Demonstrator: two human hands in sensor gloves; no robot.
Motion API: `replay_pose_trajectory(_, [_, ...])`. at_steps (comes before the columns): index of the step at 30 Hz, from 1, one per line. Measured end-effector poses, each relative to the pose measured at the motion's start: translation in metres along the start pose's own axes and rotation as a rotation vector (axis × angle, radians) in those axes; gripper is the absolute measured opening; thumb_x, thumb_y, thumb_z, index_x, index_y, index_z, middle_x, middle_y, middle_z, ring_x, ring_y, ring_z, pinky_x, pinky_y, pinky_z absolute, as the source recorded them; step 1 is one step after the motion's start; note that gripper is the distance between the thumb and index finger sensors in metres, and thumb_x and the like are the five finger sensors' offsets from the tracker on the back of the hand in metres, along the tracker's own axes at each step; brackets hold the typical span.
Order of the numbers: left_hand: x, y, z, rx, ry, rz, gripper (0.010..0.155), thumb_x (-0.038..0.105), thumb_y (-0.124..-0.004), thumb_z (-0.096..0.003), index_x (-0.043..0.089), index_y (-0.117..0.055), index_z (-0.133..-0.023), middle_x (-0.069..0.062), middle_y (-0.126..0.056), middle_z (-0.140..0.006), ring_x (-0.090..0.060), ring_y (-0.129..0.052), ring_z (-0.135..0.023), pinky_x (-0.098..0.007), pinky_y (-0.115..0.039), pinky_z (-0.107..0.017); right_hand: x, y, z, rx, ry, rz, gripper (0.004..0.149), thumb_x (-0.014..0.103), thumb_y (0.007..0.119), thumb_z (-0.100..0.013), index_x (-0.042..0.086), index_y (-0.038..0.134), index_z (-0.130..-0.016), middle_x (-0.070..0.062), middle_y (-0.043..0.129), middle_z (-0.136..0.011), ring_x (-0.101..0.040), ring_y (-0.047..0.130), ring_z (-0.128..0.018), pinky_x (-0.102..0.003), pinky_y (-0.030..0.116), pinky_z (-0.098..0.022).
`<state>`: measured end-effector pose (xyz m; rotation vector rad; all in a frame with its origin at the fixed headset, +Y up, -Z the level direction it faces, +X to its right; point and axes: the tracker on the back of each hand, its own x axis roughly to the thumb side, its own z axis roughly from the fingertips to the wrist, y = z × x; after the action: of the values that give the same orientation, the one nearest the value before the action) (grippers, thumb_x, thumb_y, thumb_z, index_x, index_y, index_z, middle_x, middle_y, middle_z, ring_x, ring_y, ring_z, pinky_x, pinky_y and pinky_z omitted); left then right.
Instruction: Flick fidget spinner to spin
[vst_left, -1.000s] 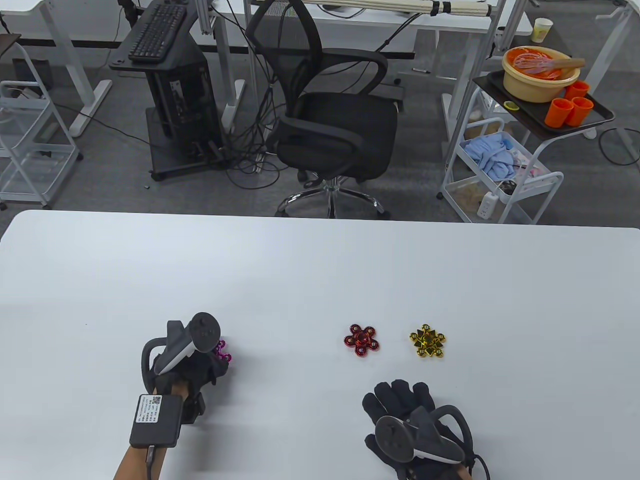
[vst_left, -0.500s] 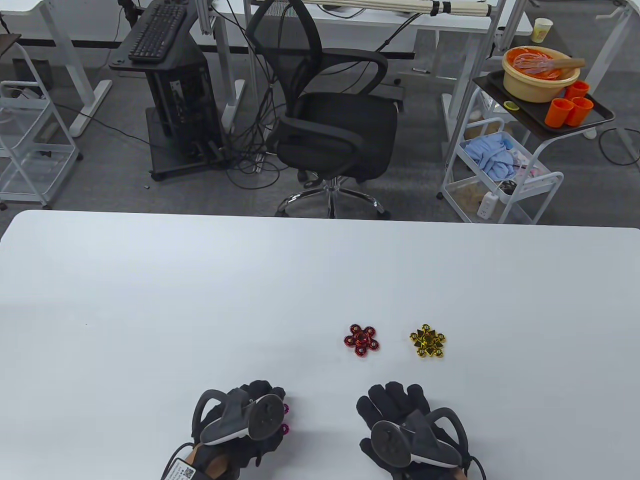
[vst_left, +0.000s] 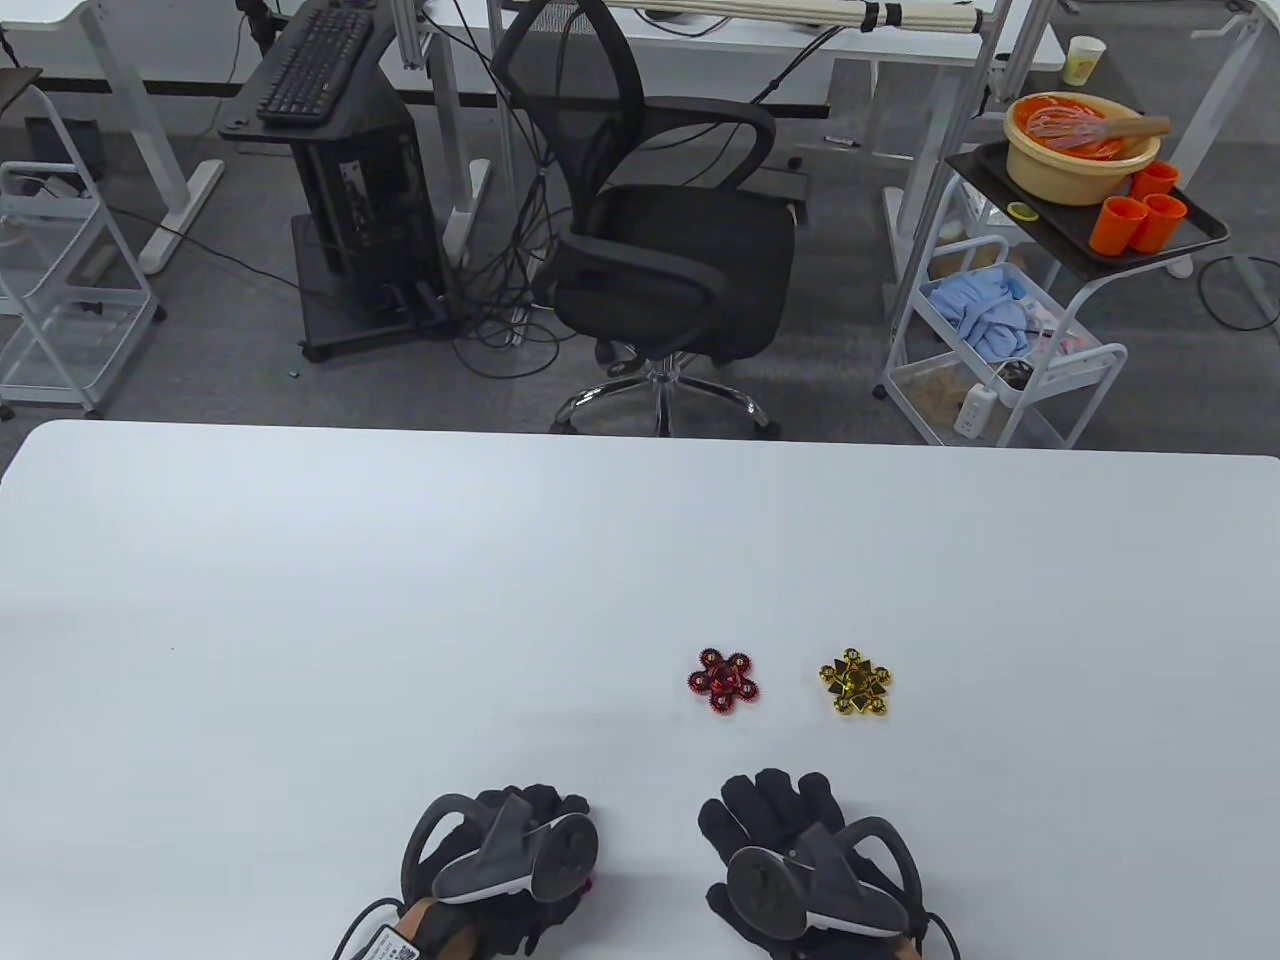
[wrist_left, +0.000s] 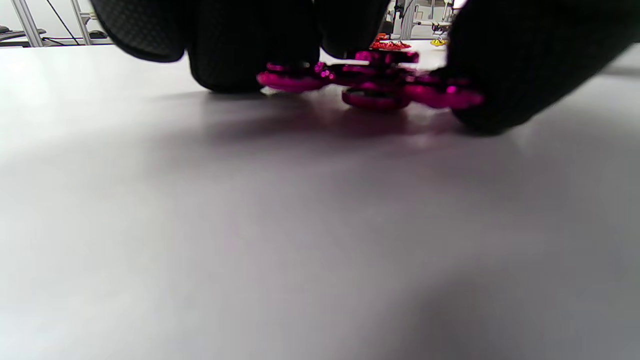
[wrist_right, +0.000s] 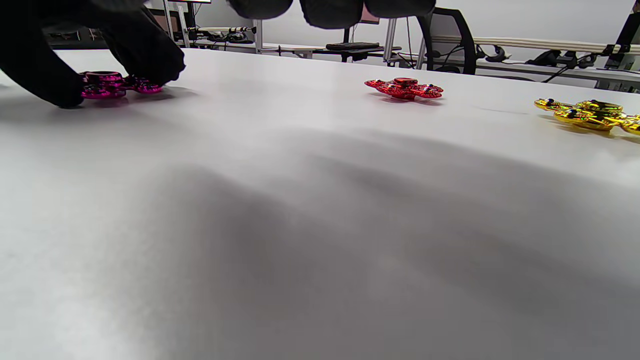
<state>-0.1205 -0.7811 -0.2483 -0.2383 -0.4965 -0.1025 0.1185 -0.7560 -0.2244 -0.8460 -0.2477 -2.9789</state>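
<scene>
From the table view the magenta fidget spinner (wrist_left: 370, 85) is almost wholly hidden beneath the left hand (vst_left: 505, 860), whose fingers (wrist_left: 235, 45) grip it from both sides, flat on the white table (vst_left: 300, 600). Since half a second ago both hands sit slightly right. The right hand (vst_left: 790, 850) lies spread, holding nothing; farther off, the red spinner (vst_left: 723, 679) and gold spinner (vst_left: 855, 682) are unmoved.

L hand (vst_left: 500, 865), R hand (vst_left: 800, 860) near table (vst_left: 300, 600) edge; red spinner (vst_left: 723, 682), gold spinner (vst_left: 856, 683) beyond
</scene>
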Motion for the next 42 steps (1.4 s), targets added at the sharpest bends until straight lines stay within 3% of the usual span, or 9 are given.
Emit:
replay_pose_trajectory(14, [-0.003, 0.002, 0.002, -0.061, -0.008, 0.025, 0.083, 0.062, -0.08, -0.0338, 0.02, -0.049, -0.098, -0.018, -0.055, -0.106, -0.039, -0.069, -0.094, -0.059, -0.062, -0.069, 0.055, -0.003, -0.028, 0.019, -0.118, 0.059, 0.066, 0.054, 0.056, -0.049, 0.024, 0.035, -0.103, -0.015, 0.03, -0.113, -0.05, 0.03, -0.101, -0.07, 0.025, -0.072])
replay_pose_trajectory(21, [-0.011, 0.006, 0.036, -0.074, -0.004, 0.004, 0.08, 0.067, -0.073, -0.0348, 0.026, -0.048, -0.099, -0.019, -0.036, -0.112, -0.042, -0.052, -0.101, -0.061, -0.054, -0.072, 0.08, 0.009, -0.06, 0.063, -0.124, 0.025, 0.063, 0.049, 0.057, -0.05, 0.025, 0.034, -0.103, -0.016, 0.025, -0.113, -0.051, 0.026, -0.101, -0.069, 0.024, -0.072])
replay_pose_trajectory(26, [-0.01, -0.001, 0.039, -0.134, 0.009, -0.032, 0.076, 0.069, -0.07, -0.0357, 0.03, -0.049, -0.098, -0.018, -0.027, -0.113, -0.044, -0.04, -0.104, -0.061, -0.047, -0.074, 0.081, 0.02, -0.075, 0.123, -0.103, 0.006, 0.061, 0.044, 0.058, -0.052, 0.024, 0.032, -0.103, -0.017, 0.017, -0.112, -0.051, 0.019, -0.1, -0.069, 0.021, -0.072])
replay_pose_trajectory(28, [-0.008, 0.0, 0.037, -0.159, 0.021, -0.02, 0.075, 0.068, -0.07, -0.036, 0.029, -0.051, -0.097, -0.017, -0.024, -0.113, -0.044, -0.036, -0.104, -0.062, -0.044, -0.074, 0.082, 0.015, -0.066, 0.2, -0.137, -0.104, 0.056, 0.035, 0.063, -0.051, 0.021, 0.042, -0.101, -0.017, 0.024, -0.111, -0.052, 0.024, -0.099, -0.068, 0.025, -0.072])
replay_pose_trajectory(30, [-0.005, -0.001, 0.038, -0.163, 0.022, -0.039, 0.076, 0.067, -0.07, -0.0358, 0.028, -0.05, -0.098, -0.017, -0.023, -0.113, -0.044, -0.035, -0.104, -0.062, -0.043, -0.075, 0.08, 0.003, -0.05, 0.276, -0.266, -0.318, 0.038, 0.032, 0.066, -0.052, 0.032, 0.068, -0.091, -0.014, 0.027, -0.113, -0.049, 0.019, -0.1, -0.069, 0.019, -0.072])
replay_pose_trajectory(31, [-0.005, -0.001, 0.039, -0.161, 0.018, -0.05, 0.077, 0.068, -0.07, -0.0357, 0.027, -0.05, -0.098, -0.017, -0.023, -0.113, -0.044, -0.034, -0.104, -0.062, -0.043, -0.075, 0.077, -0.002, -0.043, 0.26, -0.243, -0.364, 0.038, 0.032, 0.065, -0.053, 0.033, 0.067, -0.091, -0.013, 0.027, -0.113, -0.048, 0.02, -0.101, -0.069, 0.019, -0.072])
replay_pose_trajectory(32, [-0.005, -0.001, 0.039, -0.156, 0.014, -0.05, 0.078, 0.068, -0.07, -0.0357, 0.026, -0.049, -0.098, -0.017, -0.023, -0.113, -0.044, -0.034, -0.104, -0.062, -0.043, -0.075, 0.069, -0.009, -0.035, 0.157, -0.186, -0.38, 0.038, 0.031, 0.066, -0.053, 0.031, 0.068, -0.091, -0.015, 0.032, -0.113, -0.05, 0.024, -0.101, -0.069, 0.021, -0.072])
replay_pose_trajectory(34, [-0.004, -0.001, 0.039, -0.157, 0.014, -0.043, 0.077, 0.067, -0.07, -0.036, 0.026, -0.05, -0.098, -0.016, -0.023, -0.113, -0.044, -0.034, -0.104, -0.062, -0.043, -0.075, 0.055, -0.017, -0.03, 0.055, -0.123, -0.298, 0.042, 0.032, 0.065, -0.052, 0.028, 0.064, -0.094, -0.017, 0.038, -0.112, -0.052, 0.032, -0.099, -0.069, 0.027, -0.072])
replay_pose_trajectory(42, [-0.007, 0.001, 0.037, -0.149, 0.008, -0.015, 0.078, 0.067, -0.07, -0.0358, 0.027, -0.048, -0.098, -0.015, -0.017, -0.112, -0.042, -0.029, -0.105, -0.061, -0.039, -0.076, -0.016, -0.021, -0.045, -0.116, 0.187, -0.262, 0.062, 0.047, 0.067, -0.05, 0.019, 0.045, -0.101, -0.018, 0.048, -0.11, -0.053, 0.044, -0.097, -0.07, 0.035, -0.072])
